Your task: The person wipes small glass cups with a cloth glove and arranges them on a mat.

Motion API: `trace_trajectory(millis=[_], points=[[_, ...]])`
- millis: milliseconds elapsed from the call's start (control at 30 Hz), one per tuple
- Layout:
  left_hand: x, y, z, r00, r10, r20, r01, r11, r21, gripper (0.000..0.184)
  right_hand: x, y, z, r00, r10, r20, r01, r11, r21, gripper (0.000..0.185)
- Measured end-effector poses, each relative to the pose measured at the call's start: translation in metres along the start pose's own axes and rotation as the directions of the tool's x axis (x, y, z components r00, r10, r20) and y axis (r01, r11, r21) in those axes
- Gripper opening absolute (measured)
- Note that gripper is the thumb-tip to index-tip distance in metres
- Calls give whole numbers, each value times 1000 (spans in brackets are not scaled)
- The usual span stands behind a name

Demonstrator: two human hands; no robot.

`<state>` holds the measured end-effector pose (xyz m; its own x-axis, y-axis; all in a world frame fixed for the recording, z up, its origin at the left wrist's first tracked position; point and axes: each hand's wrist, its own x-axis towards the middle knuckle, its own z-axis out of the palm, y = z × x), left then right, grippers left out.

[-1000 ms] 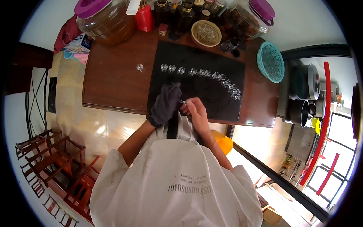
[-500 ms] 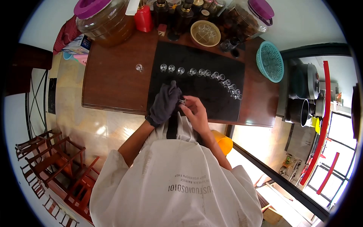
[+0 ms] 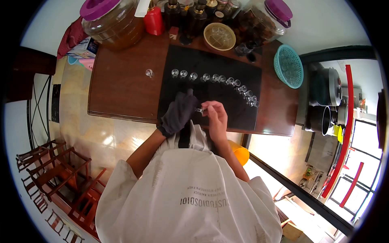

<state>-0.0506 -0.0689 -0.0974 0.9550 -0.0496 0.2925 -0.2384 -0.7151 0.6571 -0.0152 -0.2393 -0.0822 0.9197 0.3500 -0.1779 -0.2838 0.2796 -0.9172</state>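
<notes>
Over the flat black rectangular mat (image 3: 237, 111), a small clear glass cup (image 3: 199, 110) — bare right hand (image 3: 216, 115) pinching it, dark-grey-fabric-covered left hand (image 3: 178, 111) alongside, its closure indeterminable — light pressure and slow turning judged safest

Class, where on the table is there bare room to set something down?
Bare: brown wooden table between the lone small clear glass and the front edge; black rectangular panel between the curved row of clear glasses and right hand. Crowded: along the back, purple-lidded glass jars and round beige basket.
</notes>
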Motion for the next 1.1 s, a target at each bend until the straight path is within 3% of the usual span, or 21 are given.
trace_trajectory(millis=[100, 167, 233, 300, 400, 467, 500, 567, 600, 633, 667, 700, 733, 767, 800, 833, 967, 1033, 1067, 1100], points=[[0, -7, 6, 997, 34, -71, -34, 999, -5, 41, -1, 2, 9, 999, -15, 49, 22, 990, -140, 37], [-3, -8, 5, 990, 37, -135, -35, 999, 17, 42, 0, 13, 6, 995, -31, 98, 53, 972, -228, 33], [-7, -6, 4, 1000, 26, 12, -25, 999, -44, 47, 1, 12, 4, 993, -39, 108, 65, 968, -243, 29], [-11, -14, 19, 996, 84, -23, -86, 994, -74, 50, 2, 11, 5, 991, -48, 122, 79, 963, -257, 24], [-14, -19, 24, 988, 147, -48, -150, 986, -70, 55, 2, 8, 9, 990, -117, 81, 126, 985, -115, 14], [-8, -14, 15, 988, 152, -37, -153, 988, -36, 57, 1, 1, 10, 998, -38, -46, 41, 997, 66, 7], [-3, -6, 6, 994, 94, -46, -98, 991, -87, 56, 1, 0, 8, 998, -38, -49, 41, 997, 66, 7], [3, 2, -5, 998, 37, -49, -43, 989, -140, 55, 0, -2, 1, 995, -93, 21, 94, 993, -68, 7], [4, 5, -9, 997, 43, -61, -52, 987, -154, 54, -1, -4, 0, 1000, -12, -8, 9, 960, -281, 10], [4, 5, -10, 996, 48, -75, -60, 984, -167, 53, -1, -6, 2, 1000, -11, -9, 8, 960, -280, 10], [5, 6, -10, 996, 48, -73, -59, 984, -166, 53, -2, -9, 5, 998, -44, 34, 55, 859, -509, 13], [7, 7, -8, 983, 183, 28, -185, 974, 134, 50, -2, -10, 7, 994, -64, 84, 105, 702, -704, 16], [8, 8, -8, 969, 229, 96, -247, 928, 279, 49, -1, -6, 7, 965, -187, 185, 261, 598, -758, 18], [8, 10, -7, 948, 274, 163, -318, 856, 408, 48, -2, -6, 10, 965, -185, 186, 260, 599, -757, 18], [8, 13, -8, 965, 100, 244, -141, 978, 157, 48, -3, -6, 13, 979, -128, 156, 202, 595, -778, 20], [8, 15, -8, 931, -46, 362, 82, 993, -85, 48, -3, -6, 14, 990, -73, 124, 144, 587, -797, 22], [2, 8, 1, 934, -163, 319, 235, 950, -204, 42, -4, -1, 13, 987, -83, 135, 152, 736, -660, 29], [4, 8, 3, 995, 49, 88, -47, 998, -29, 48, -7, -2, 17, 990, -65, 124, 127, 787, -604, 31], [5, 7, 4, 995, 50, 88, -48, 998, -29, 48, -8, -2, 18, 992, -46, 115, 101, 833, -544, 34], [4, 6, 5, 996, -31, 83, 43, 989, -145, 51, -8, -2, 20, 992, -46, 114, 101, 833, -544, 34]])
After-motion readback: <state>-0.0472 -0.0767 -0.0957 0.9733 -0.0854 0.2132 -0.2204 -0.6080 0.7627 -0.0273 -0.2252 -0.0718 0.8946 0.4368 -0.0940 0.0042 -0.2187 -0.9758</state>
